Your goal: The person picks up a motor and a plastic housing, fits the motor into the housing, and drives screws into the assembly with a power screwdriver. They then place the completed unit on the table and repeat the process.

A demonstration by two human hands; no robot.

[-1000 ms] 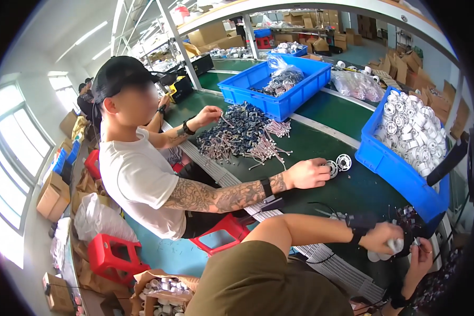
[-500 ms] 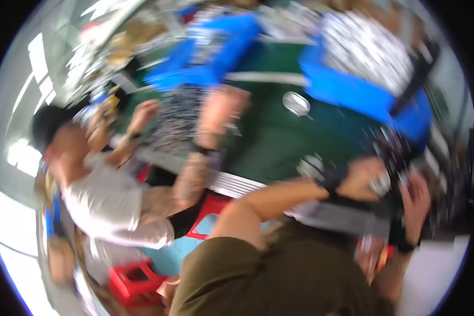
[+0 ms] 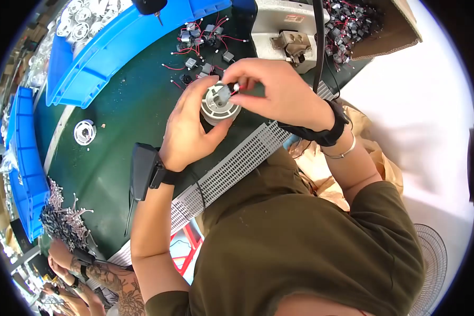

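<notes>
Blue bin (image 3: 124,50) of white rings (image 3: 80,31), left hand (image 3: 187,129) curled round white cup (image 3: 219,116), right hand (image 3: 279,95) pinching grey motor (image 3: 224,94) over it

white wall (image 3: 437,126), right | green tabletop (image 3: 108,176) | red stool (image 3: 193,240) | caged fan (image 3: 431,266)

You are wearing this fisheye camera on your head, as the left one of a pair. It is looking down over your olive shirt (image 3: 300,242), which is filling the view around six o'clock, and it is facing the green table (image 3: 108,168). Your left hand (image 3: 187,131), at ten o'clock from the centre, and your right hand (image 3: 274,95), at one o'clock, are appearing near. Toward eleven o'clock the lens is bending a blue crate (image 3: 134,46).
</notes>
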